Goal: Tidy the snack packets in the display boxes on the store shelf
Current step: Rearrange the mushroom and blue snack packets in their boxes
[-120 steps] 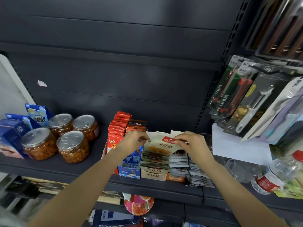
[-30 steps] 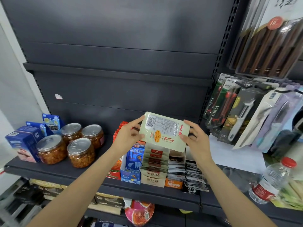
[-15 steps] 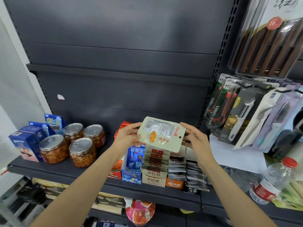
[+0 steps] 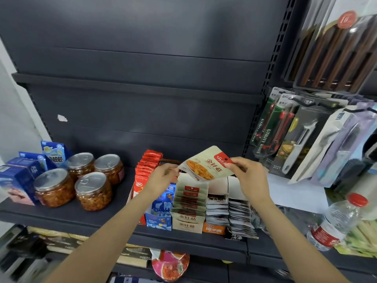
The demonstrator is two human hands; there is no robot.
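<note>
Beige snack packet [image 4: 206,167] held above its beige display box [image 4: 188,222] on shelf [image 4: 81,219], front face up, tilted. Right hand [image 4: 247,176] pinches red top corner; left hand [image 4: 163,178] pinches opposite edge, likely to align packet for reinsertion into row.

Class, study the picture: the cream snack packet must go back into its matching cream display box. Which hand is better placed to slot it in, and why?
Probably the right hand: it pinches the cream packet firmly at its red top corner, above the cream display box. The left hand only touches the packet's lower edge.
</note>
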